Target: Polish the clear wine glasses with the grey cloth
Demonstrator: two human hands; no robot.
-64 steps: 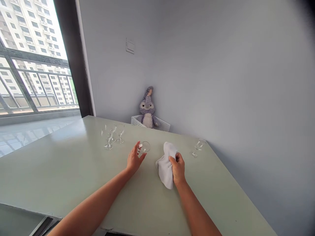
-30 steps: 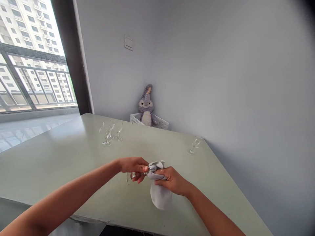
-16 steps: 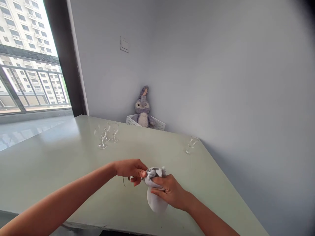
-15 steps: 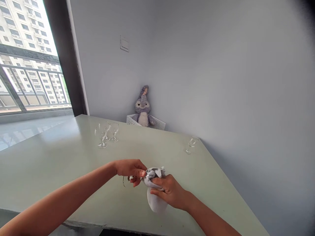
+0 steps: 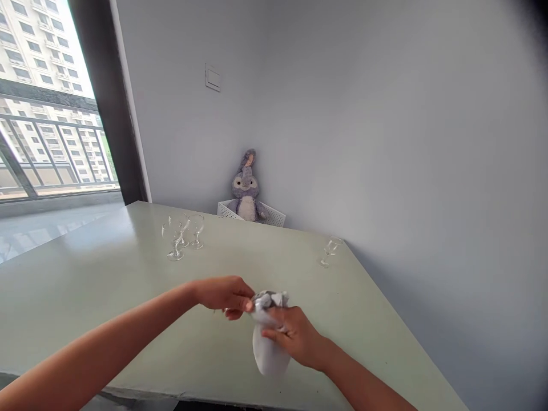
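A light grey cloth (image 5: 269,348) is bunched in my right hand (image 5: 295,337), its loose end hanging down in front of the table edge side. My left hand (image 5: 226,297) is closed beside it, fingers curled round the stem of a wine glass (image 5: 223,310). Only a sliver of the glass shows near the left fingers; its bowl seems covered by the cloth and hands. Cloth and right fingers are slightly smeared by motion. Both hands are above the pale green table (image 5: 205,354), with the left thumb touching the cloth.
A cluster of three clear stemmed glasses, including a front glass (image 5: 173,237), stands at the back left. Another small stemmed glass (image 5: 331,248) stands near the table's right edge. Behind the table, a plush rabbit (image 5: 246,197) sits in a white perforated basket (image 5: 274,216) against the wall.
The cloth has shifted slightly under my right fingers, and its hanging end is a little lower and further left. Less of the glass shows by my left hand. The view has moved slightly.
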